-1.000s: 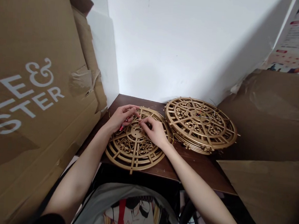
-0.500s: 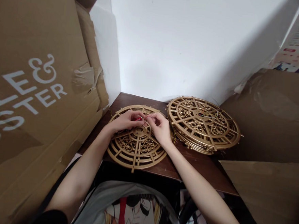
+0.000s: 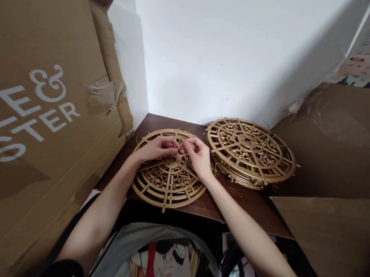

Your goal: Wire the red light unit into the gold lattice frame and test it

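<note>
On the dark wooden table (image 3: 250, 202), at 6 o'clock of the white wall: lying flat, the gold openwork disc (image 3: 168, 183). Resting over its hub, both hands. Left hand (image 3: 154, 150) curling nearly closed, pinching a small red piece (image 3: 171, 146). Right hand (image 3: 199, 156) pinching something too small to tell. Sitting at 3 o'clock, just beside, a stack of gold discs (image 3: 250, 153).

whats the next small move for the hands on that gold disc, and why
Probably keep the left hand pinching the small red piece and let the right hand guide it down near the hub of the near gold disc: both sets of fingertips meet just above it, and the piece is not yet seated.
</note>
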{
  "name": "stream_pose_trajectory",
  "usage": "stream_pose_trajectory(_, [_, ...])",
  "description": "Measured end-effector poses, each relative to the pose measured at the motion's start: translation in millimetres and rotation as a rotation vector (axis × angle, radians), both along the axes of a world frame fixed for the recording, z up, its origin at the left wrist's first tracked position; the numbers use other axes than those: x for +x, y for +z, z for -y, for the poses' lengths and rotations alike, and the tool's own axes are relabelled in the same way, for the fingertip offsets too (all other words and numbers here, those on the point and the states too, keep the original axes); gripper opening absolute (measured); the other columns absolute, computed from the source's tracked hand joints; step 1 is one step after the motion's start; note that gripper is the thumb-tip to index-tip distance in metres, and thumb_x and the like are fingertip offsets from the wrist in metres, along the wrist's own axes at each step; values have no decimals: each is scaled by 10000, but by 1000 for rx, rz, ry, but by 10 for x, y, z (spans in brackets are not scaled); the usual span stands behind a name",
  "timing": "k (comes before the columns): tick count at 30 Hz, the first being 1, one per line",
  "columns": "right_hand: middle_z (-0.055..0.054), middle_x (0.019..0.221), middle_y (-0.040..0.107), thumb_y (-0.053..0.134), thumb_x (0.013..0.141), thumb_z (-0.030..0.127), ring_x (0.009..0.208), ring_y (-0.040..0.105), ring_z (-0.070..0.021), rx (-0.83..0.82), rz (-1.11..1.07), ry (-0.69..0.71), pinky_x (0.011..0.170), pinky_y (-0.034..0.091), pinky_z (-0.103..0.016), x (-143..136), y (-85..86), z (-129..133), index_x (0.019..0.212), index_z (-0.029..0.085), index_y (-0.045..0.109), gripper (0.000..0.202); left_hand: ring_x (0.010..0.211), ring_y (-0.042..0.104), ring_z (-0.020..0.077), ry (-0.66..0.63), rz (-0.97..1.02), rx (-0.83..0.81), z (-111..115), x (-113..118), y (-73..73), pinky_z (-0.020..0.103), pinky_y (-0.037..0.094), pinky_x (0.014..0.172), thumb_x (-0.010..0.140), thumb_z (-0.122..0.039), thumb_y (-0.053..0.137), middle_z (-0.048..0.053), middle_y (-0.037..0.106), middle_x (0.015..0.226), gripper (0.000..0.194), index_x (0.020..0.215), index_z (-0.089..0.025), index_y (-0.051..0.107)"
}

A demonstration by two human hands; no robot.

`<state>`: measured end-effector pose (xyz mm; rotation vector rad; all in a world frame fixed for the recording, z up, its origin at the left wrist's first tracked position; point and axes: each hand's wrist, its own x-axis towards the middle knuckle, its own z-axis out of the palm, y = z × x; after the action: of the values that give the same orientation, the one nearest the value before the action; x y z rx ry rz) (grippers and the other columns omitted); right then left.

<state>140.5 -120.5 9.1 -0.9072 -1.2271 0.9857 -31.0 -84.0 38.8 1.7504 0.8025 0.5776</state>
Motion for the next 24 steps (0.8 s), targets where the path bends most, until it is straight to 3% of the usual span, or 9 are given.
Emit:
stream_pose_trajectory(7, [-17, 699, 687, 711, 708, 511, 549, 635, -133, -72, -63, 40, 554, 546, -275, 8, 69, 0, 796, 184, 585, 362, 398, 320, 29, 39, -17, 9, -23, -8, -34, 152, 214, 370, 805, -415, 656, -22, 581, 587, 352, 1038, -151, 650])
stream_pose_trajectory(12, [-19, 702, 692, 705, 714, 499, 552, 631, -132, -60, -12, 66, 549, 528, -266, 14, 58, -13, 799, 183, 608, 342, 400, 342, 37, 71, -32, -3, -42, -8, -54, 154, 232, 364, 803, -410, 667, -32, 529, 555, 420, 1132, -148, 653])
stream_pose_trajectory(19, [-1, 635, 647, 618, 827, 326, 550, 550, -124, 126, 378, -112, 565, 447, -256, 34, 27, 31, 848, 173, 707, 179, 414, 370, 45, 67, 31, -56, -38, -5, -42, 158, 224, 363, 797, -426, 674, -22, 569, 594, 478, 1196, -169, 616])
stream_pose_trajectory(24, [-17, 724, 664, 597, 843, 236, 625, 557, -135, 300, 572, -148, 627, 442, -256, 37, 14, 52, 847, 183, 724, 138, 474, 363, 33, 102, 98, -63, -12, 1, -25, 145, 220, 386, 721, -374, 756, -25, 543, 667, 396, 1044, -171, 649])
